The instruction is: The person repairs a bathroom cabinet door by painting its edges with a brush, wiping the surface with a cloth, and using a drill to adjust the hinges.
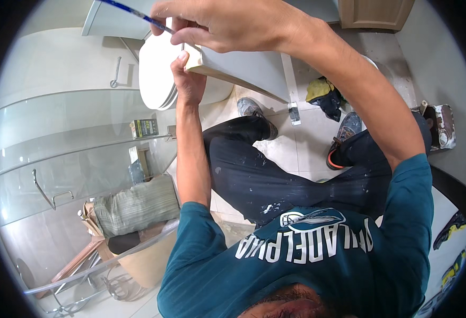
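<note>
Evidently, your left hand [191,82] grips the corner of a pale panel [246,66], seemingly to steady its edge, while your right hand [198,24] pinches a slim blue rod [137,15] just above. The toilet lid [155,66] crowds the left; floor tiles [286,146] between your shoes [349,127] offer more room.

Blue rod [132,11] cut off at top, right hand [211,22] partly cropped
</note>
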